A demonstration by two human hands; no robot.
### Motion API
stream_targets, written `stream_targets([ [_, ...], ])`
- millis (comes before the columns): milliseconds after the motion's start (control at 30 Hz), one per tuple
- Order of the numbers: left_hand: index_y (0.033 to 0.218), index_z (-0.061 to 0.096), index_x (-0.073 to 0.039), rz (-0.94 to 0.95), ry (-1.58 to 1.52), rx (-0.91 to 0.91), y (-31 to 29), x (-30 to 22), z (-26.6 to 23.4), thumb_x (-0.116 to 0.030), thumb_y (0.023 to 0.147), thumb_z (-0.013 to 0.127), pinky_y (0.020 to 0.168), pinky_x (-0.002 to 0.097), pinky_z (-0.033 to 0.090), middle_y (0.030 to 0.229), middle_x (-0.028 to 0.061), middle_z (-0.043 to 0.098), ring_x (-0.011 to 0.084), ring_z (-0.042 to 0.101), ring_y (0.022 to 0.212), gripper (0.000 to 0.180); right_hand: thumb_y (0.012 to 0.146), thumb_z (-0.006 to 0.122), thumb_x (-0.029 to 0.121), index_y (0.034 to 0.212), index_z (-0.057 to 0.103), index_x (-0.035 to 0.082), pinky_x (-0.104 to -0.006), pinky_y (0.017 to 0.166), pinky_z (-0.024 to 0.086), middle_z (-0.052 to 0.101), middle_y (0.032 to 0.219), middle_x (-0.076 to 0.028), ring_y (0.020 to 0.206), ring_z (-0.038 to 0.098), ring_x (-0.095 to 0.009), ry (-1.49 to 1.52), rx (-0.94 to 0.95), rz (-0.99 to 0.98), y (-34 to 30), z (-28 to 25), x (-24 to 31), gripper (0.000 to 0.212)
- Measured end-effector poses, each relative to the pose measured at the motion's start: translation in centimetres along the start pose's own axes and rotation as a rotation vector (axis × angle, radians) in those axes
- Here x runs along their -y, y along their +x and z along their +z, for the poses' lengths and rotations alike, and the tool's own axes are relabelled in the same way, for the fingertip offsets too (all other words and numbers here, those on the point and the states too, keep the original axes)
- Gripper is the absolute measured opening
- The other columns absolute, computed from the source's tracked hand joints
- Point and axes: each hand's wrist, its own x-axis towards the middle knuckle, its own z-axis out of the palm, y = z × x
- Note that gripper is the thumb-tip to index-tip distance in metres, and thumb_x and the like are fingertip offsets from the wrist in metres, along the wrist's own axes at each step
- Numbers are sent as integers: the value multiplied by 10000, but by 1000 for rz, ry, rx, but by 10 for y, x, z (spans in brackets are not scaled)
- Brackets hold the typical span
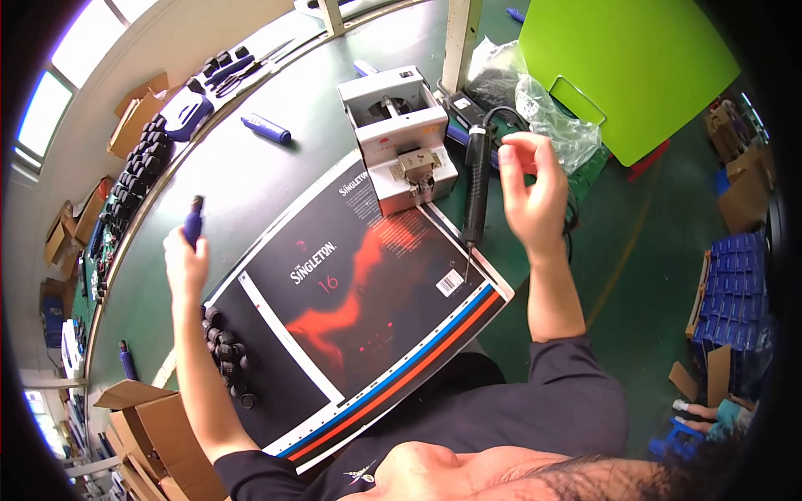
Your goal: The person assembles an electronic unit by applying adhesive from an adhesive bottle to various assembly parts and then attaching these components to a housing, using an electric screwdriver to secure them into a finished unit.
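The left hand [185,260] clamps the lower part of a dark-blue, plastic-looking cylinder [195,220] above the green desk [224,171]; it seems light, stiff, slightly slippery, best held mid-barrel. Whether the right hand [535,199], fingers bent, pinches anything cannot be told.

Left hand [185,265] seemingly hides part of a blue cylinder [194,224].

A green worktop [322,108] carries a large, dark printed sheet [351,284] at its near side, a grey machine [388,134] at the sheet's far edge, and a blue cylinder [266,129] lying left of the machine.
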Motion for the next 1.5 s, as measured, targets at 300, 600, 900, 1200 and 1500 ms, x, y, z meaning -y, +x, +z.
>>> stream_targets([
  [300, 1477, 422, -72, -443, 493, 301, 48, 57, 49, -605, 902, 659, 1000, 552, 525, 1329, 210, 551, 406, 599, 1232, 819, 1006, 577, 506, 1474, 359, -11, -543, 882, 542, 689, 1097, -333, 1016, 665, -519, -543, 528, 489, -10, 17, -60, 731],
  [600, 1445, 483, 93, -301, -112, 58, 150, -151, 188, -763, 874, 580, 1162, 446, 370, 1478, 294, 510, 405, 468, 1400, 1033, 957, 747, 350, 1435, 460, -47, -229, 761, 461, 619, 981, -20, 864, 564, -76, 723, 258, 673, -12, -12, -56, 685],
  [900, 1292, 534, -33, -745, -1614, 537, 83, -115, 132, -298, 1025, 544, 738, 301, 602, 1018, 125, 660, 195, 677, 827, 376, 965, 673, 220, 1305, 444, 5, -354, 726, 606, 613, 1157, -169, 839, 682, -224, 1081, -224, 89, 58, 11, 32, 463],
  [1200, 1268, 603, -69, -324, -1107, 609, -81, -167, -21, -304, 990, 692, 641, 242, 448, 892, 10, 586, 89, 564, 743, 374, 877, 736, -16, 1242, 407, 54, -262, 700, 509, 631, 920, -57, 787, 625, -105, 971, 138, -9, 50, 67, 33, 496],
  [1500, 1338, 651, -85, 523, -508, 300, -119, -212, -36, -141, 857, 749, 970, 456, 456, 1093, 136, 583, 333, 567, 1014, 494, 911, 711, 15, 1183, 426, 40, -239, 697, 524, 687, 963, -57, 781, 633, -68, 837, 193, 10, 60, 70, 35, 395],
])
